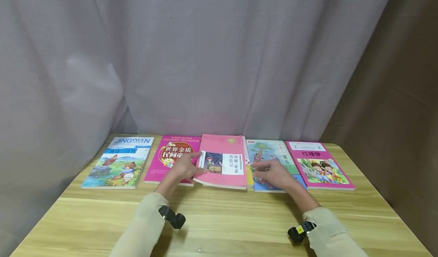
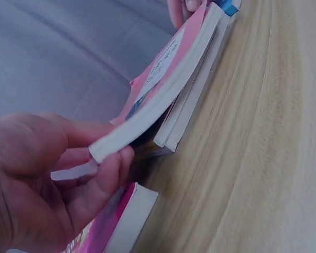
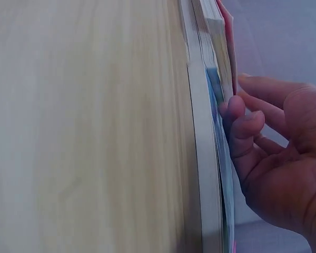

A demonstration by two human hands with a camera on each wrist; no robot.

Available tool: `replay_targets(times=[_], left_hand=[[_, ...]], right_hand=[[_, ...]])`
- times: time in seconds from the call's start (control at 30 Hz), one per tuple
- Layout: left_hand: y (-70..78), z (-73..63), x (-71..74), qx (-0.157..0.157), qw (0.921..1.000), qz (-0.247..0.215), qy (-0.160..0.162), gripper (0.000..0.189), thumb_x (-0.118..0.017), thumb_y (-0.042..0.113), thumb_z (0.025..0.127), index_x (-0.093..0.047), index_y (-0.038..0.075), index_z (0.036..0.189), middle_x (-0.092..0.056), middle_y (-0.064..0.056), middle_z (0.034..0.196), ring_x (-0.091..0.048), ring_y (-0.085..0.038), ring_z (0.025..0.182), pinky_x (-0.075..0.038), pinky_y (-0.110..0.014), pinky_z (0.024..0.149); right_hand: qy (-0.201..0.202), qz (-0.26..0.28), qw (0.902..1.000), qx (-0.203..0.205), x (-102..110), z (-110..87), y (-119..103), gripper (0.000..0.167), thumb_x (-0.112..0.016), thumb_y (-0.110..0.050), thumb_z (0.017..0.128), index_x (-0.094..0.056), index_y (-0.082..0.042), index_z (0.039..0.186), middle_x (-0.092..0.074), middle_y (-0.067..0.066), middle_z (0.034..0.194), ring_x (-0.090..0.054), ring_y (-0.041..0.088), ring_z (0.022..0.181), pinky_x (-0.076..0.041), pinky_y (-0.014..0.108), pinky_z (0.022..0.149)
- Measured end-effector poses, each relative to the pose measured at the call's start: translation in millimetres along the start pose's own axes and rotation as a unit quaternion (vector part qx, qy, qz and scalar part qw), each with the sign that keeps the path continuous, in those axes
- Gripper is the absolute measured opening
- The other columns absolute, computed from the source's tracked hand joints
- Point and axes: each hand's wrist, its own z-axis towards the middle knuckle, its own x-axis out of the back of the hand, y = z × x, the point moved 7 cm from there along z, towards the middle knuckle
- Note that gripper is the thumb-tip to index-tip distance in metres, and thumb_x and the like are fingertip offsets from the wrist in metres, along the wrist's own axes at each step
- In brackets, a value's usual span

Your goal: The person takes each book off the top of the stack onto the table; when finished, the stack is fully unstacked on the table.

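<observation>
A pink paperback book (image 1: 222, 143) lies over a yellow-edged book (image 1: 250, 179) in the middle of the row. My left hand (image 1: 186, 167) pinches the pink book's left edge, thumb and fingers on either side of its pages. In the left wrist view that edge is lifted and bends above the book below. Close to the right edges of these two books is my right hand (image 1: 273, 173), over a blue-green book (image 1: 270, 154). Its fingertips (image 3: 236, 105) are loosely bent right at the pink cover's corner in the right wrist view.
To the left lie a magenta book (image 1: 155, 171) and a book with a blue landscape cover (image 1: 126, 158). A crimson-edged book (image 1: 321, 169) lies at the far right. All rest on a wooden table (image 1: 232, 219), with a grey curtain (image 1: 212, 59) behind.
</observation>
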Motion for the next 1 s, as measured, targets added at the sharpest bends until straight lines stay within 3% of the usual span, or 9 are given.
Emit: replay_targets(times=[0.1,0.17,0.43,0.6,1.0], left_hand=[[-7.0,-2.0,2.8,-0.002,0.999,-0.043,-0.013,0.082,-0.085,0.009,0.088,-0.047,0.016,0.161,-0.062,-0.019,0.104,-0.055,-0.014,0.057,-0.062,-0.029,0.051],[-11.7,-2.7,6.2,-0.005,0.9975,-0.068,-0.02,0.082,-0.084,0.008,0.088,-0.047,0.016,0.161,-0.062,-0.016,0.103,-0.055,-0.013,0.058,-0.061,-0.028,0.051],[-28.6,-6.0,19.9,-0.023,0.9898,-0.13,-0.053,0.077,-0.078,0.006,0.093,-0.044,0.014,0.162,-0.068,-0.024,0.128,-0.069,-0.016,0.078,-0.054,-0.023,0.051],[-35.2,-11.5,24.4,-0.02,0.982,-0.169,-0.081,0.083,-0.071,0.001,0.097,-0.03,0.014,0.168,-0.066,-0.029,0.137,-0.075,-0.019,0.08,-0.058,-0.025,0.053],[-47.4,-27.1,31.5,-0.007,0.9779,-0.189,-0.089,0.082,-0.072,0.003,0.098,-0.029,0.013,0.168,-0.057,-0.03,0.15,-0.076,-0.021,0.092,-0.067,-0.036,0.065]], right_hand=[[-0.006,-0.013,0.9999,0.005,-7.1,3.0,-2.1,0.043,-0.077,-0.016,0.094,-0.071,-0.001,0.134,-0.068,0.007,0.078,-0.045,0.01,0.046,-0.04,0.025,0.043],[-0.003,-0.019,0.9998,0.009,-10.2,4.5,-2.9,0.044,-0.079,-0.015,0.093,-0.071,0.0,0.133,-0.068,0.007,0.079,-0.044,0.01,0.046,-0.039,0.025,0.043],[0.005,-0.025,0.9995,-0.016,-16.0,7.8,-2.1,0.049,-0.081,-0.012,0.09,-0.07,0.001,0.135,-0.067,0.013,0.105,-0.052,0.012,0.053,-0.042,0.025,0.045],[0.0,-0.033,0.9993,-0.021,-17.6,8.5,-2.0,0.052,-0.082,-0.013,0.089,-0.068,0.0,0.138,-0.067,0.019,0.115,-0.053,0.012,0.054,-0.043,0.025,0.046],[-0.006,-0.038,0.999,-0.024,-18.5,11.2,0.8,0.055,-0.082,-0.015,0.09,-0.066,-0.002,0.141,-0.065,0.018,0.116,-0.052,0.013,0.055,-0.045,0.025,0.047]])
